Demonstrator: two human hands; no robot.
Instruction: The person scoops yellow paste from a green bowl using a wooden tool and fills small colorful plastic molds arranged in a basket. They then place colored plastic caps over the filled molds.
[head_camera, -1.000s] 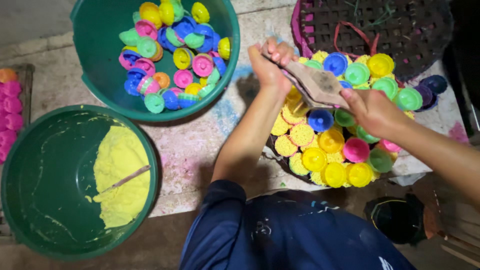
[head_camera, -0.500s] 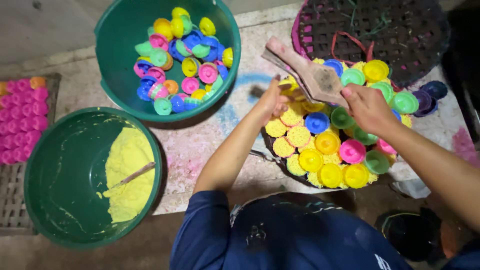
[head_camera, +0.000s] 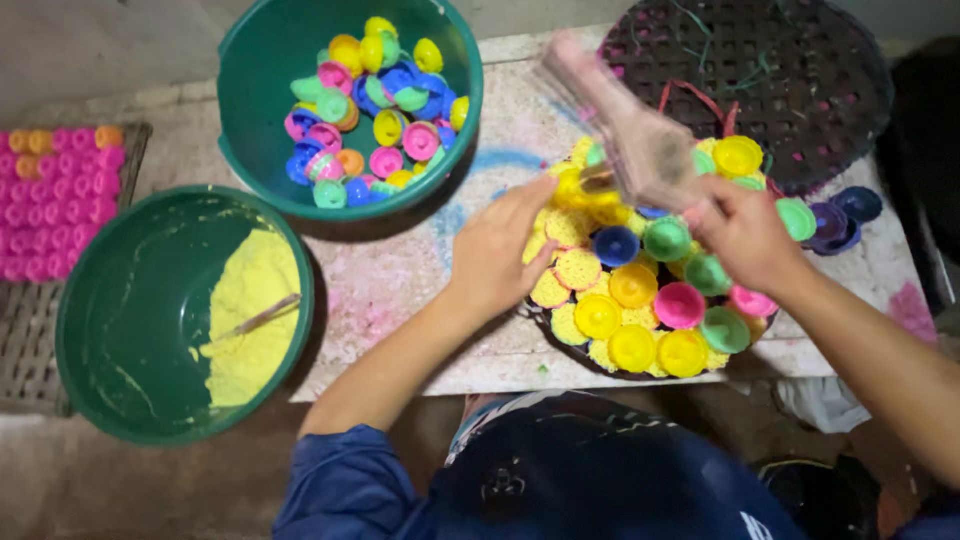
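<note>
The right hand gripped a blurred wooden scraper above the heap of coloured moulds. The left hand, fingers loosely open, touched the heap's near-left edge, holding nothing.

A green basin at the back of the counter holds loose caps in pink, blue, yellow and green. A second green basin nearer holds yellow powder and a stick. Pink pieces fill a tray far left.
</note>
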